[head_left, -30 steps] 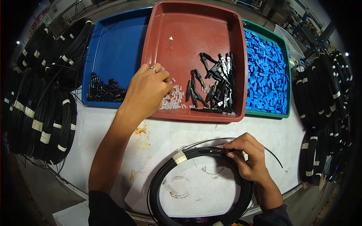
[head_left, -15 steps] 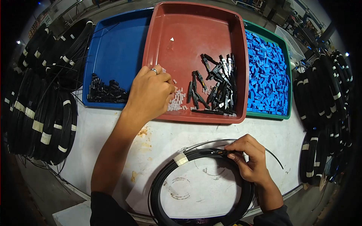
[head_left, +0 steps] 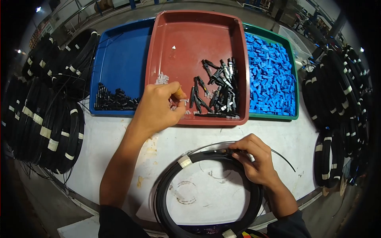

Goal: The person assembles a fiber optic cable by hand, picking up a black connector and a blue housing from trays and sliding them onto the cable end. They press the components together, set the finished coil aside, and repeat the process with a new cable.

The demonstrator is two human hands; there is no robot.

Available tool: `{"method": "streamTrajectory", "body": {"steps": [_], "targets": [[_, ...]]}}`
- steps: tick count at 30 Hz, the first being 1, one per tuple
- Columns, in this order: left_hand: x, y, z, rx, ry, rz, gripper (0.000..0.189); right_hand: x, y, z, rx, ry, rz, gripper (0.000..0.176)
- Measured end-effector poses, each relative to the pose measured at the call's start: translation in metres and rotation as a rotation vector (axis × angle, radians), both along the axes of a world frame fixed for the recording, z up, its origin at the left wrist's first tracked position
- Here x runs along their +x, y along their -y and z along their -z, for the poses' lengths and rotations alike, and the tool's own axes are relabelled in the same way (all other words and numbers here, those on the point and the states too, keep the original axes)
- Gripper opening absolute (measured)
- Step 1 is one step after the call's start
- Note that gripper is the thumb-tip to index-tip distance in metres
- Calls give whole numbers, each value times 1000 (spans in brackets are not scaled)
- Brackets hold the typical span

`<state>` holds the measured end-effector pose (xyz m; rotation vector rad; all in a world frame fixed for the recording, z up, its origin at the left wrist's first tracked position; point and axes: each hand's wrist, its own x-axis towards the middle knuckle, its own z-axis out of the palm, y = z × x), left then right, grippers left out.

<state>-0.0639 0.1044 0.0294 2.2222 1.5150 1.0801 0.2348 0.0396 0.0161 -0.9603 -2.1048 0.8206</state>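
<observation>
My left hand [head_left: 158,107] is over the near-left part of the red tray [head_left: 186,121], thumb and index finger pinched on a small translucent plastic piece [head_left: 184,101]. More such pieces [head_left: 162,78] lie in the tray behind and below the fingers. To their right is a loose pile of black connectors [head_left: 218,89]. My right hand [head_left: 256,160] is closed on black cable at the top of a taped coil [head_left: 162,190]. A loose cable end [head_left: 286,160] sticks out rightward past the knuckles. What sits under the right fingertips is partly hidden.
On the left, a blue tray [head_left: 123,59] holds small black parts [head_left: 115,99]. At right, a green tray [head_left: 295,87] is filled with blue clips [head_left: 272,77]. Taped cable coils stand at the left [head_left: 43,123] and right [head_left: 333,95] of the white table [head_left: 107,146].
My left hand has turned and drawn slightly nearer, uncovering translucent pieces behind it; one now shows at its fingertips. The right hand keeps its grip on the coil. The whole view has shifted a little.
</observation>
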Motion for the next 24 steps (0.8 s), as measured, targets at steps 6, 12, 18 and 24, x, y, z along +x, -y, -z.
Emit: {"method": "streamTrajectory", "body": {"steps": [6,12,18,24], "targets": [[29,34,-3,-202,252,9,8,5,-2,1,-77,-16,54,23],[45,60,7,-280,386,159,10,17,-8,-13,-539,-405,22,14],[54,73,14,-192,384,202,17,-1,2,6,-97,-342,190,15],[62,89,27,-248,625,141,18,-5,10,5,95,-192,158,17]]}}
